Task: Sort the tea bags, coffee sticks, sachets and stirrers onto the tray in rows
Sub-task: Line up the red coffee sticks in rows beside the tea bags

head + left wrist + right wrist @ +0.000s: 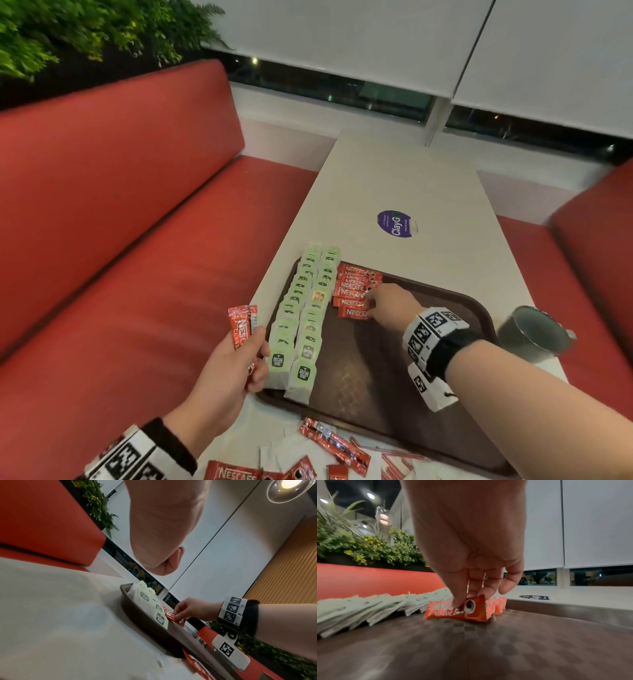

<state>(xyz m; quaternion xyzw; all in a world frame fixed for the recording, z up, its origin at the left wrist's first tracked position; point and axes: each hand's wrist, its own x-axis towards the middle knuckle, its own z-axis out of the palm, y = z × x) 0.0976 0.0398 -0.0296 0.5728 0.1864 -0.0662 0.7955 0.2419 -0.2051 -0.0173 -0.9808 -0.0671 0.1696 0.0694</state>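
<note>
1. Loose coffee sticks (334, 443) and white sachets (287, 455) lie nearest, on the table (394, 171) below the tray (472, 301)
2. Left hand (227, 370) grips a bundle of sticks (242, 325), fingers curled round it, beside the tea bag rows (301, 318)
3. Right hand (388, 306) pinches the nearest coffee stick (453, 612) in the tray's red row, thumb and fingertips (475, 588) pressed on it

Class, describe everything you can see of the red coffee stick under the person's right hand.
The red foil Nescafe Classic coffee stick is a flat oblong sachet with white lettering and a printed cup. It lies on the dark brown plastic tray, nearest in a column of matching sticks, beside the green tea bag rows. The right hand pinches its right end, lifting that corner slightly.
</note>
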